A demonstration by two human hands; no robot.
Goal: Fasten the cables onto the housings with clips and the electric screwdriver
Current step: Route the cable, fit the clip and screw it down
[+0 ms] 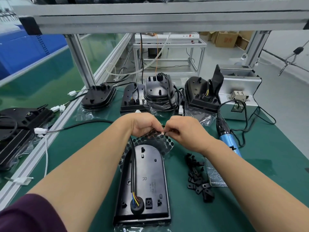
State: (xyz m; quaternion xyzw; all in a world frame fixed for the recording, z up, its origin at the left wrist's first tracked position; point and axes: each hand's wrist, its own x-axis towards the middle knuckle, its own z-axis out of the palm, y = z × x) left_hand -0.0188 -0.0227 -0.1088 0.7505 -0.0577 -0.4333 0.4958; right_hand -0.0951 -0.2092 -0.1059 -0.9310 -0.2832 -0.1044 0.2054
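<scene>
A black housing (147, 181) marked "R" lies flat on the green mat in front of me, with a black cable (133, 164) running along its left side to a round grommet. Above its far end my left hand (142, 125) and my right hand (181, 131) both pinch a clear sheet of black round stickers (154, 133), fingertips nearly meeting. A pile of black clips (198, 180) lies to the right of the housing. The blue electric screwdriver (228, 139) lies on the mat further right, beyond my right wrist.
Several more black housings (159, 89) with cables stand in a row at the back of the mat. A grey metal box (240, 94) sits at the back right. More housings (18, 128) lie on the left bench past an aluminium rail (50, 143).
</scene>
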